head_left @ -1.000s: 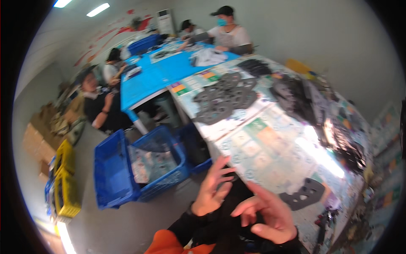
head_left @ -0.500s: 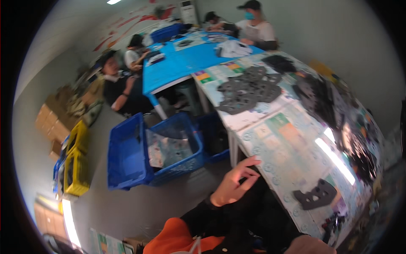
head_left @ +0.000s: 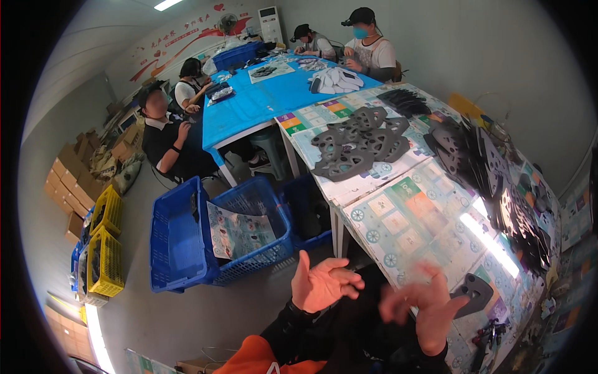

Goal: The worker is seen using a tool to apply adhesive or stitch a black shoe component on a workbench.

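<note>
My left hand (head_left: 324, 283) hangs in the air before me, left of the near table's edge, palm turned up and fingers loosely spread, with nothing in it. Over that edge my right hand (head_left: 427, 306) is raised, its fingers apart and partly smeared by motion; no held object shows. Just beyond the right thumb lies a dark grey, curved flat piece with cut-out holes (head_left: 478, 293), partly covered by the hand. Farther up the table is a heap of similar grey cut-out pieces (head_left: 361, 142).
Stacked dark pieces (head_left: 492, 168) line the table's right side, with pliers-like tools (head_left: 489, 336) near the front. Blue crates (head_left: 180, 243) stand on the floor at left, yellow crates (head_left: 104, 265) beyond. Several people sit around a blue-covered table (head_left: 249, 103).
My right hand has risen from the lower edge into full view beside the grey piece. My left hand has drawn back from the table edge and turned its palm up, fingers spreading.
</note>
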Available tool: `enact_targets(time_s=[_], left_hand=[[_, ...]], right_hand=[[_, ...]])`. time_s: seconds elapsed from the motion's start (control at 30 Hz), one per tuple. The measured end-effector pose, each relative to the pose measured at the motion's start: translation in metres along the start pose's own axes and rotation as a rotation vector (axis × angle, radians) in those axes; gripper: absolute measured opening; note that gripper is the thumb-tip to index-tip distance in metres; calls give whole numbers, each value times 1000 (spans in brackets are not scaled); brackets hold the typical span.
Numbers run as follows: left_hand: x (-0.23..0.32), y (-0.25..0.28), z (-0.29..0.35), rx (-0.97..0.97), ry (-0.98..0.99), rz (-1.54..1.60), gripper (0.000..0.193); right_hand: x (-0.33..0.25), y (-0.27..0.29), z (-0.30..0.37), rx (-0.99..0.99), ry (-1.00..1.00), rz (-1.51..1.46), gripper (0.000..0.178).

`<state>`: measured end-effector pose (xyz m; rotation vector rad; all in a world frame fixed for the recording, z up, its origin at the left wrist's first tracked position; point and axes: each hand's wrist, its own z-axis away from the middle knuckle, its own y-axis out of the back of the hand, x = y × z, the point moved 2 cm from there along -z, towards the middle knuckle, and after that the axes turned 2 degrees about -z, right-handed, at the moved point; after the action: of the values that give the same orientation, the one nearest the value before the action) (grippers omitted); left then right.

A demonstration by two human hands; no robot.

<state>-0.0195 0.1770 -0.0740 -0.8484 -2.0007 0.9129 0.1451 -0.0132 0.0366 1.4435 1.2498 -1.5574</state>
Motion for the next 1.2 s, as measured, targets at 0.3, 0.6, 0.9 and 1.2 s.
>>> enact_targets(time_s=[0.3, 0.6, 0.9, 1.2], left_hand=[[-8, 29, -3, 195, 100, -197, 92], [-33, 27, -3, 219, 377, -627, 63], [-25, 23, -16, 349, 86, -608, 52], [-50, 18, -4, 291, 315, -734, 37]], right_hand=[[-2, -14, -13, -485, -58, -282, 132], [51, 15, -15, -245, 19, 57, 94], [62, 5, -26, 102, 70, -245, 94], [48, 1, -12, -53, 52, -27, 66]])
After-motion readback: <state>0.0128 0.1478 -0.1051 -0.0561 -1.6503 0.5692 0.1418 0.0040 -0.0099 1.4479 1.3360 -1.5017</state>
